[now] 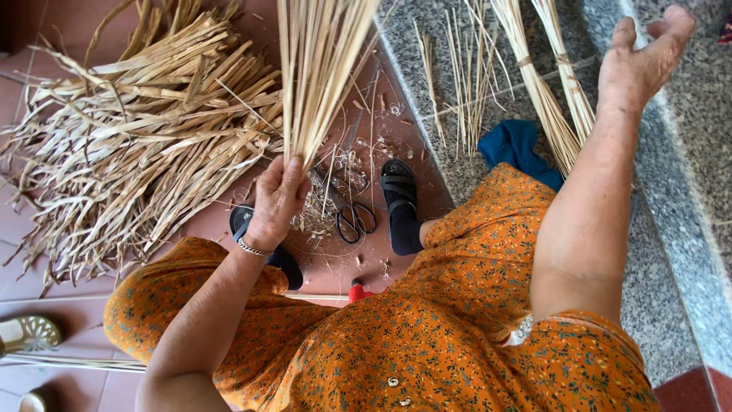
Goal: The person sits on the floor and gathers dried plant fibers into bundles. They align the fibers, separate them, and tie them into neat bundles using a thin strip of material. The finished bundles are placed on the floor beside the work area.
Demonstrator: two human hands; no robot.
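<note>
The left hand (276, 200) is raised in front of the body, fingers curled tight in a closed fist, forearm angled up. The right hand (639, 59) reaches far out — arm nearly straight (elbow barely bent) — fingers loose, gripping nothing.

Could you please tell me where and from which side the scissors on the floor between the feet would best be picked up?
Probably by the dark finger loops. The scissors lie flat on the floor tiles, loops toward the person, blades pointing away under straw scraps. Coming from above on the near side looks easiest; the left hand grips a bundle of strips, while the right hand is open and free.
</note>
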